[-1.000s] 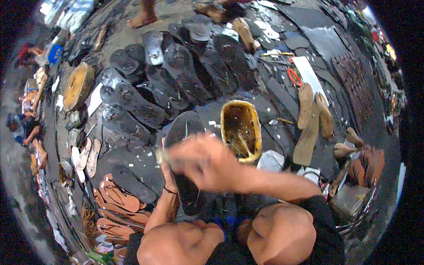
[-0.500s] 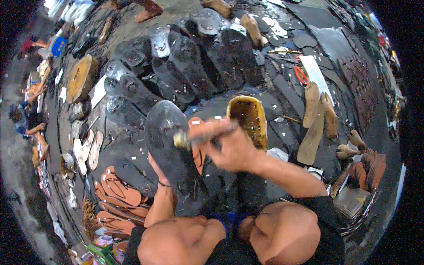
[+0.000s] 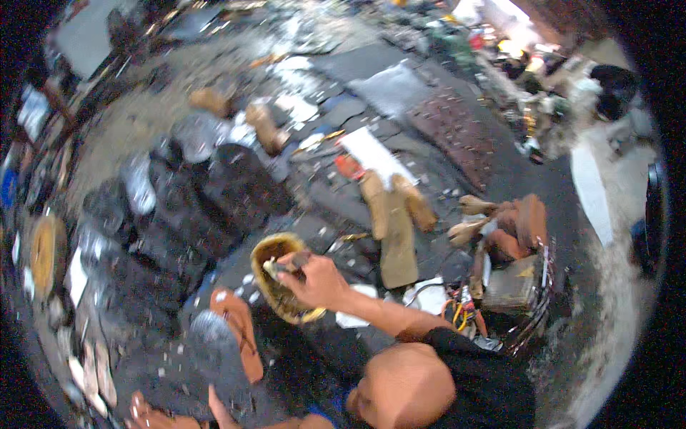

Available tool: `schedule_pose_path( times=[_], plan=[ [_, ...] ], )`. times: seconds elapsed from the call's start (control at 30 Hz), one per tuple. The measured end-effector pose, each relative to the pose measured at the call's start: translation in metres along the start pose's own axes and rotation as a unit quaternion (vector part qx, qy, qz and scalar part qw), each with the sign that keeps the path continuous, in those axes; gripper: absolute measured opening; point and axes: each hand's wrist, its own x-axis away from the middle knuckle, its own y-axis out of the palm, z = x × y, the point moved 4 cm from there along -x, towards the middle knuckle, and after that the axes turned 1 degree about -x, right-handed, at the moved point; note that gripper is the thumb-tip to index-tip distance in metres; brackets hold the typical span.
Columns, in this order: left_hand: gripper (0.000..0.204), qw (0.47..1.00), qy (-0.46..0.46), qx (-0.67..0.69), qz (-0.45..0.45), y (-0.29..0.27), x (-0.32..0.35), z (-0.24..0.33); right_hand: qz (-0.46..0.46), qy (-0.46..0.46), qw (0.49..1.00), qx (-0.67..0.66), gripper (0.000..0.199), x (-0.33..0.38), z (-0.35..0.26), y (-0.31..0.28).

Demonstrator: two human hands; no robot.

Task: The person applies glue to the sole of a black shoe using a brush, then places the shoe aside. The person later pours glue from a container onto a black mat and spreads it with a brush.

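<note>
My right hand (image 3: 311, 281) grips a short brush (image 3: 274, 269), its tip at the opening of a yellow-rimmed oblong container (image 3: 261, 286) with dark brown insides. Low in the picture, blurred and partly cut off, my left hand (image 3: 222, 410) is at the edge of a black shoe sole (image 3: 212, 330), whose glossy patch catches the light. Its fingers seem to be around the sole, though most are hidden. An orange flip-flop (image 3: 240, 336) lies just right of the sole.
Several black soles (image 3: 171, 207) stand bunched at the left. Wooden foot forms (image 3: 398, 243) and a white strip (image 3: 375, 157) lie beyond my right hand. Brown sole pieces (image 3: 520, 225) are stacked at the right. Orange sandals (image 3: 153, 416) sit at the lower left.
My view has swung to the right. The brush has gone from over the black sole to the yellow-rimmed container, still in my right hand. My left hand now shows only near the lower edge.
</note>
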Motion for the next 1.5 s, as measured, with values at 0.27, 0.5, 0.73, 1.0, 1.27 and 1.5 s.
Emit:
schedule_pose_path(
  times=[0.27,0.5,0.73,1.0,1.27,1.5],
  plan=[
    [0.05,0.994,-0.023,0.082,-0.068,0.03,-0.016,0.079,-0.432,0.066,0.898,-0.055,0.033,0.05,-0.022,-0.069],
    [0.047,0.873,-0.186,0.444,-0.079,0.033,0.012,0.124,-0.207,-0.09,0.92,-0.321,0.025,-0.023,-0.132,-0.007],
    [0.051,0.745,-0.086,0.632,-0.195,0.051,0.025,0.156,-0.1,-0.304,0.925,-0.207,0.03,-0.041,-0.162,0.003],
    [0.044,0.8,0.004,0.587,-0.128,0.019,-0.007,0.132,-0.084,-0.174,0.964,-0.182,0.023,-0.005,-0.132,0.023],
    [0.039,0.876,0.002,0.469,-0.114,0.053,0.011,0.148,-0.08,-0.323,0.933,-0.133,0.027,-0.049,-0.175,0.007],
    [0.042,0.849,-0.114,0.499,-0.13,0.053,0.009,0.171,-0.141,-0.495,0.844,-0.15,0.032,0.019,-0.188,0.011]
  ],
)
